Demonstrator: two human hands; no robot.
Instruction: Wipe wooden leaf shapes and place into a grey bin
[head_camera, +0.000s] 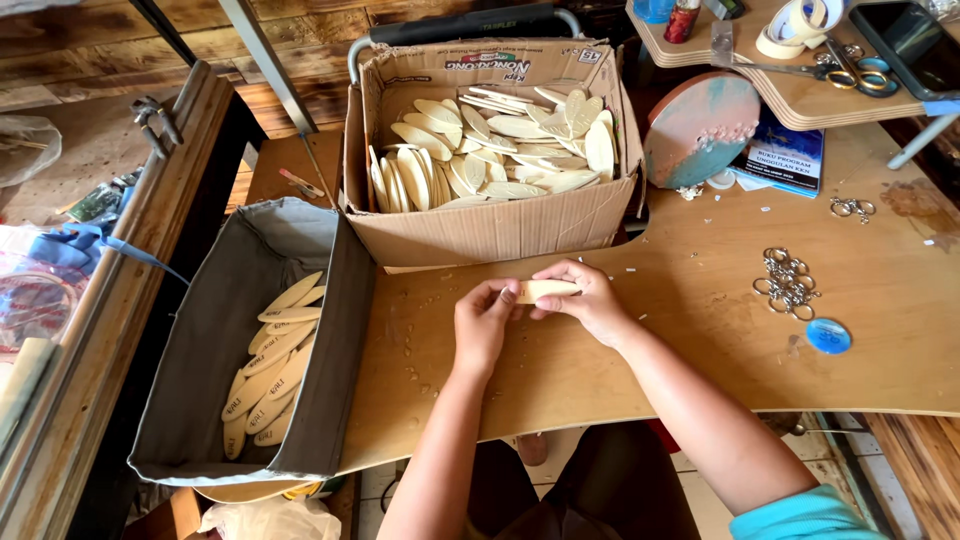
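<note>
Both hands meet over the middle of the wooden counter (700, 300), sharing one pale oval wooden piece (545, 290). The left hand (485, 322) pinches its left end with the fingertips, and the right hand (590, 300) closes thumb and fingers around its right end, so the piece lies level, just above the counter and right in front of the cardboard box (480, 225).

That box stands open and is heaped with the same kind of pale oval blanks (500, 150), stacked loosely and on edge, seemingly without marks as far as can be told at this size. To the left, set against the counter's edge, a grey fabric bin (330, 380) holds a much smaller lot of ovals (270, 365), lying flat in an overlapping row, each with a small dark mark on its face. Small pale chips and crumbs lie scattered on the counter around the hands.

Judging from the two piles, the work is at an early to middle stage: perhaps a dozen or so pieces lie in the bin, while the box is still nearly full, so most of the stock is left to go through.

To the right, well apart from the hands, lie a cluster of metal key rings (788, 280), a small round blue disc (828, 336) and a round painted board (700, 128) leaning by a booklet.
</note>
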